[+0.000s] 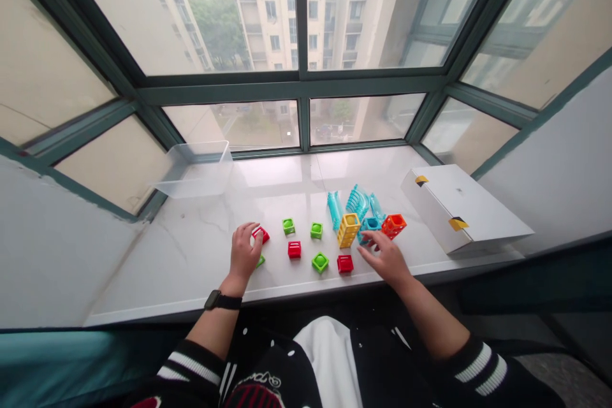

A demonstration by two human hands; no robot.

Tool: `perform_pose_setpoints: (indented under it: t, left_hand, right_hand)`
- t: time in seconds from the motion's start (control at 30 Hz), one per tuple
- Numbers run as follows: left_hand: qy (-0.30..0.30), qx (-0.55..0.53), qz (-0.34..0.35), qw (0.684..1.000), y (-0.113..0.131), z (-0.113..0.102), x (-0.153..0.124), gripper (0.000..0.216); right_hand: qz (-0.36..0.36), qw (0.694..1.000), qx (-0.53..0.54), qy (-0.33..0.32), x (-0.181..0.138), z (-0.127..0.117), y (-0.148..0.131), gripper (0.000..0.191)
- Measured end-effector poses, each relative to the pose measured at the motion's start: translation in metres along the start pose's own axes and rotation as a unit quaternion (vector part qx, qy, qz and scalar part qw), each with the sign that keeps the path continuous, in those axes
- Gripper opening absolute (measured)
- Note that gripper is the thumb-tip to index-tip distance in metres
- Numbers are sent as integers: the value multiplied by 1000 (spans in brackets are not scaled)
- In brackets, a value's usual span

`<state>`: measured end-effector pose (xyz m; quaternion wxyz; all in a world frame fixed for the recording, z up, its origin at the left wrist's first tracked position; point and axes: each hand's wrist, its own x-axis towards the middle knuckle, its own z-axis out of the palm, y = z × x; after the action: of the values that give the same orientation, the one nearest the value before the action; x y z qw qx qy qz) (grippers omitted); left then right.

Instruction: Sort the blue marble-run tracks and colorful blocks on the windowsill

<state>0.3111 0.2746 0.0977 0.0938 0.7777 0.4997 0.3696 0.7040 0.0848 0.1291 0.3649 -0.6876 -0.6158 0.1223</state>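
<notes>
My left hand point(245, 252) is over the left end of the scattered blocks, fingers curved and thumb apart from them. Right by its thumb is a red block point(262, 235); whether they touch I cannot tell. A green block point(261, 261) is partly hidden below that hand. My right hand point(386, 258) has its fingers apart beside a blue block point(370, 225), which it partly covers. Just left of it stands a yellow stack of blocks point(349, 231). An orange-red block piece point(393, 226) leans behind the right hand.
Between my hands lie a red block point(294, 250), a green block point(320, 262) and several others on the white sill point(191, 268). Clear blue curved track pieces point(357, 201) lie behind. A transparent bin point(196, 169) is back left, a white box point(471, 207) right. Windows enclose the sill.
</notes>
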Motion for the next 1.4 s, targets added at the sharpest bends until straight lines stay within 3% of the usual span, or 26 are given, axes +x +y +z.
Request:
perform_pose_setpoints:
  t: [0.1,0.2,0.3,0.4,0.57,0.67,0.77,0.83,0.9,0.97,1.07,1.17,1.27,1.4]
  left_hand:
    - [48,-23,13,999,12,-8,-28,29]
    - [46,-41,12,998,21,-7,-52,27]
    - [35,-49,7,998,27,-7,-66,27]
    - [42,-53,10,998,33,-12,-69,25]
    - [36,-92,55,994,63,-15,-56,29]
    - [-5,-117,100,988,96,-11,-42,47]
    - [-76,-100,157,980,120,-2,-28,76]
    - [-109,-76,184,974,124,4,-22,76]
    - [-136,-55,189,971,119,9,-21,64]
    - [-164,-36,185,968,108,13,-24,55]
    - [-207,-7,171,963,94,14,-33,52]
    - [-234,13,153,960,89,13,-40,52]
    - [-250,44,91,963,93,10,-43,44]
    - [-251,60,-1,966,95,7,-43,41]
  right_hand:
    - [-59,996,-71,-14,36,-24,-16,46]
    - [-54,982,-159,-84,67,-24,-21,55]
    - [-34,973,-188,-132,83,-15,-18,45]
    - [-25,976,-166,-138,86,-19,-17,39]
    - [-12,995,-30,-97,77,-51,-38,40]
    - [10,990,101,-93,68,-57,-61,43]
    - [39,954,261,-139,56,-40,-79,50]
    - [58,919,348,-174,50,-20,-84,52]
    - [65,906,373,-188,46,0,-83,53]
    - [42,926,330,-179,46,15,-80,51]
    - [-57,968,190,-155,50,29,-76,54]
    - [-138,974,54,-174,55,41,-78,57]
    - [-150,967,-32,-201,60,54,-83,47]
    - [-116,971,-56,-200,60,68,-84,46]
